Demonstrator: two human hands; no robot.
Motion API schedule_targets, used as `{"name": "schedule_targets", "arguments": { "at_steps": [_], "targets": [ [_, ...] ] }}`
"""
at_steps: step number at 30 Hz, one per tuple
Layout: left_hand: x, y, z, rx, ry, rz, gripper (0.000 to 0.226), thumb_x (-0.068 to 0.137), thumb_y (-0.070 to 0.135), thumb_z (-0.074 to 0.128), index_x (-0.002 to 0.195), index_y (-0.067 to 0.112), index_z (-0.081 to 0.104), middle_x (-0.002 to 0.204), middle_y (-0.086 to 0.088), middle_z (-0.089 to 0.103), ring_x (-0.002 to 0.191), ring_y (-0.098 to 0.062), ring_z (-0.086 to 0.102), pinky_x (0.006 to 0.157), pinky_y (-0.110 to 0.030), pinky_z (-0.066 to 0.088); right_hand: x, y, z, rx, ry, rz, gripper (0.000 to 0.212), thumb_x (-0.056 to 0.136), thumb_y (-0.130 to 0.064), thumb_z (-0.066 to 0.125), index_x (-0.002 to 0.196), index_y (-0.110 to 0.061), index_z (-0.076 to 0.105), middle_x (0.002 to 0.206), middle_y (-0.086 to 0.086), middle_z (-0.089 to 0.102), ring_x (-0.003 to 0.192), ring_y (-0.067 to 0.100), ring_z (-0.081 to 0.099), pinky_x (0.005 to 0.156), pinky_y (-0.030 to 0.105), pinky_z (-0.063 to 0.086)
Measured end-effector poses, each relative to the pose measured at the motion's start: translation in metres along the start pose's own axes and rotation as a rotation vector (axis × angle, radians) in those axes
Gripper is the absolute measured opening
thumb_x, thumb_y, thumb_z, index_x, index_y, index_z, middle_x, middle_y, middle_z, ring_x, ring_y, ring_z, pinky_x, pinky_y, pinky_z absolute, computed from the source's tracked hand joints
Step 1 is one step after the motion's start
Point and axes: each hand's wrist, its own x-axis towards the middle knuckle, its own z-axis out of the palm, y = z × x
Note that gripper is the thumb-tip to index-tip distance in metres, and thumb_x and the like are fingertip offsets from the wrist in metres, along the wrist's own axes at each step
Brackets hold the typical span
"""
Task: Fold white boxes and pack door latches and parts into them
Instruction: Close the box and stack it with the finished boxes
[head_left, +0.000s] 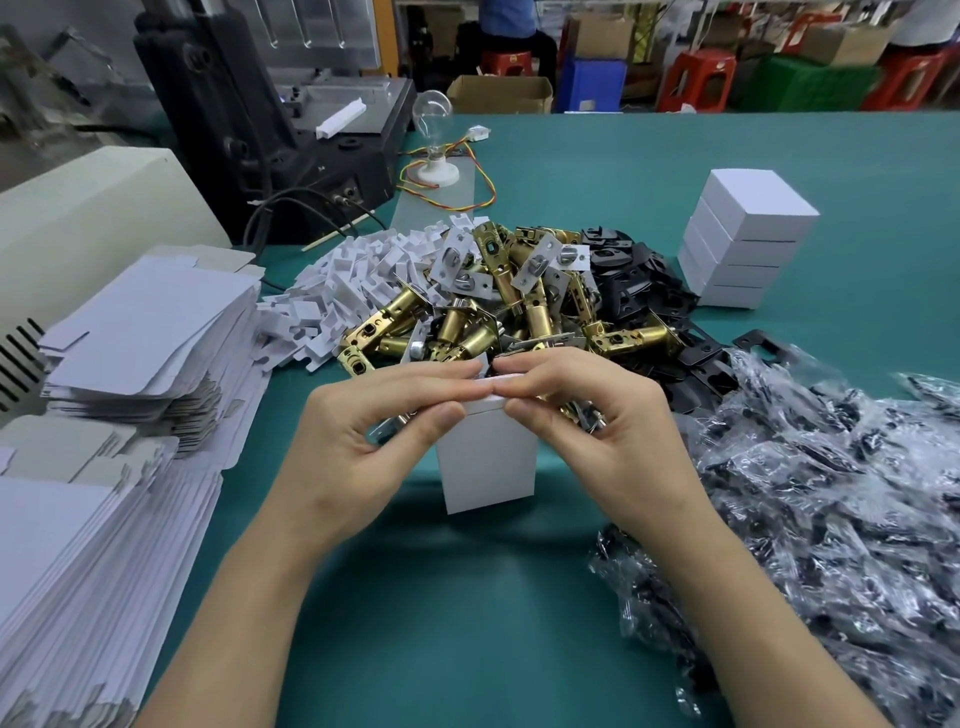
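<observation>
Hands meet at table centre over one white box (488, 462), which stands upright just in front of the latch pile; whether its base rests on the green table (467, 597) or hangs just above it cannot be told. Left hand (363, 421) has fingers curled, thumb and fingertips pinching the box's top flap from the left. Right hand (587, 415) is likewise curled, pinching the same flap from the right, so that the fingertips of both hands nearly touch above the box. A silver metal part shows beneath the left fingers; whether it is held is unclear. Directly behind the box lies a heap of brass door latches (467, 322), several with white faceplates. To the left of that heap sits a pile of small white card inserts (353, 280); to its right, a pile of black plates (639, 280). A stack of closed white boxes (743, 244) stands well apart at the far right. Flat box blanks (150, 332) are stacked along the left edge, with a second, lower stack (93, 561) nearer the person. Clear plastic bags of dark parts (831, 509) cover the near right of the table. A dark machine (270, 119) and a bare light bulb (432, 111) on a white base stand at the far left.
</observation>
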Motion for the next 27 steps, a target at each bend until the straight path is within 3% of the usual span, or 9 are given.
{"name": "schedule_targets", "arguments": {
  "at_steps": [4,10,17,19,23,27],
  "targets": [
    [0.000,0.000,-0.001,-0.005,-0.014,-0.014,0.020,0.099,0.023,0.070,0.118,0.024,0.078,0.128,0.010,0.075,0.125,-0.008,0.068,0.106,-0.023,0.051,0.000,0.001,-0.005,-0.011,-0.058,0.020,0.014,0.091,-0.015,0.076,0.104,-0.015,0.079,0.119,-0.007,0.073,0.117,0.012,0.068,0.099,0.031,0.053],
    [-0.002,-0.005,-0.005,-0.024,-0.106,-0.050,0.032,0.094,0.021,0.072,0.125,0.021,0.076,0.135,0.008,0.072,0.133,-0.010,0.063,0.110,-0.029,0.050,0.001,0.002,-0.002,-0.045,-0.024,0.004,0.010,0.093,-0.011,0.074,0.102,-0.013,0.079,0.113,-0.005,0.074,0.110,0.014,0.069,0.089,0.025,0.053],
    [-0.002,-0.009,-0.001,-0.104,-0.074,-0.091,0.029,0.097,0.016,0.070,0.124,0.024,0.076,0.125,0.014,0.076,0.120,-0.009,0.070,0.100,-0.024,0.054,0.001,0.003,0.000,-0.051,-0.013,0.026,0.015,0.094,-0.013,0.073,0.106,-0.020,0.077,0.115,-0.009,0.073,0.114,0.014,0.067,0.088,0.030,0.055],
    [-0.003,-0.011,0.003,-0.149,-0.018,-0.148,0.028,0.097,0.017,0.070,0.121,0.026,0.079,0.119,0.012,0.078,0.113,-0.009,0.073,0.094,-0.027,0.058,-0.001,0.003,0.002,-0.080,-0.032,0.053,0.025,0.093,-0.021,0.075,0.118,-0.026,0.073,0.121,-0.016,0.069,0.117,0.011,0.065,0.091,0.030,0.055],
    [-0.002,-0.014,0.010,-0.257,0.192,-0.356,0.023,0.098,0.023,0.070,0.111,0.037,0.083,0.098,0.013,0.079,0.085,-0.002,0.070,0.068,-0.021,0.058,-0.010,0.000,0.015,-0.256,-0.120,0.154,0.087,0.078,-0.060,0.078,0.151,-0.033,0.039,0.143,-0.022,0.047,0.124,0.002,0.054,0.099,0.028,0.050],
    [0.002,-0.013,0.017,-0.463,0.369,-0.522,0.020,0.103,0.023,0.067,0.110,0.032,0.083,0.092,0.004,0.078,0.081,-0.010,0.070,0.063,-0.024,0.059,-0.018,-0.010,0.033,-0.546,-0.089,0.064,0.097,0.074,-0.077,0.067,0.154,-0.033,0.035,0.144,-0.009,0.040,0.122,0.012,0.049,0.088,0.031,0.051]
  ]
}}
